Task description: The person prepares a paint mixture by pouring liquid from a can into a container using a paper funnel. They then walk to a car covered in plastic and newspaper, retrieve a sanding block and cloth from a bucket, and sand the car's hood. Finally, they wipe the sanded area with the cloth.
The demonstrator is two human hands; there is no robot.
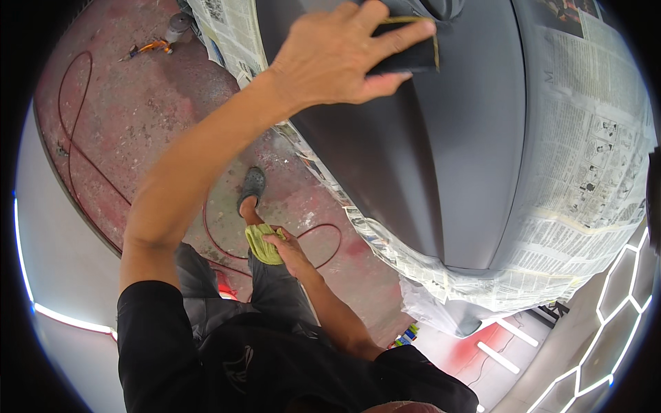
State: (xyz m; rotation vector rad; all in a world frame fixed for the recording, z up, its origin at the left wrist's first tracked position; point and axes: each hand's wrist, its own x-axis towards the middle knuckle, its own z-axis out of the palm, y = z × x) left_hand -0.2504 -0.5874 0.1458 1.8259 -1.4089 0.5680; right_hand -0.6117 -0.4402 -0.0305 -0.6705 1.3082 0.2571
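My left hand (pixel 334 58) is stretched out over a dark grey car body panel (pixel 475 144), its fingers spread across a flat black sanding pad (pixel 418 58) with tan edges. The pad lies against the panel, partly covered by the fingers. Lower down, beside my leg, my right hand (pixel 292 253) grips a bunched yellow-green cloth (pixel 260 242), away from the panel. Newspaper masking (pixel 585 158) covers the car around the grey area and runs along its near edge.
A red hose (pixel 88 148) loops over the stained floor (pixel 172 110). An orange spray gun with a grey cup (pixel 155 45) stands at the upper left. Clear plastic sheeting (pixel 423 303) hangs below the masked edge. Tube lights (pixel 599 323) line the right wall.
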